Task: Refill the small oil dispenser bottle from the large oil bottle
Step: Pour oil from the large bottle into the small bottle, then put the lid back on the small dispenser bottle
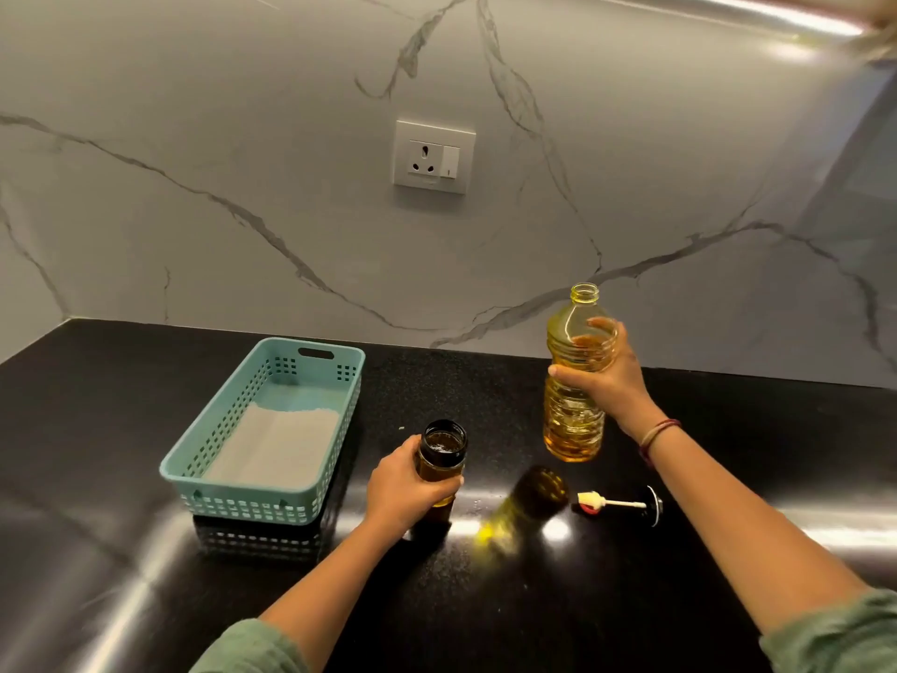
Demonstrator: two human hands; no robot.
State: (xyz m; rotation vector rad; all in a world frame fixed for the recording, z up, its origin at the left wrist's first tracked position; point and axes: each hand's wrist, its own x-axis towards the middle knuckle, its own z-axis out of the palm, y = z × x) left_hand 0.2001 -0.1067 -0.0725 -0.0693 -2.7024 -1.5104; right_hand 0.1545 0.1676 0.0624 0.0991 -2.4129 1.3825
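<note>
Both bottles in hand, uncapped, above the black worktop

The right hand (609, 376) has its grip closed around the middle of the large oil bottle (575, 381), holding it upright and lifted clear of the black worktop (485, 599). The bottle's neck is open with no cap on it, and golden oil fills most of its ribbed body. A yellow reflection of it shows on the glossy surface below.

The left hand (405, 485) has its grip wrapped around the small oil dispenser bottle (441, 461), which stands upright to the left of the large bottle and well below its mouth. Its dark-rimmed top is open and amber oil shows inside.

The dispenser's pump top (619, 502) lies on its side on the worktop, right of the small bottle and under the right forearm.

To the left sits a teal plastic basket (264, 478) with slotted walls and a pale sheet lying in its bottom. A wall socket (433, 156) sits on the marble-patterned backsplash behind
</note>
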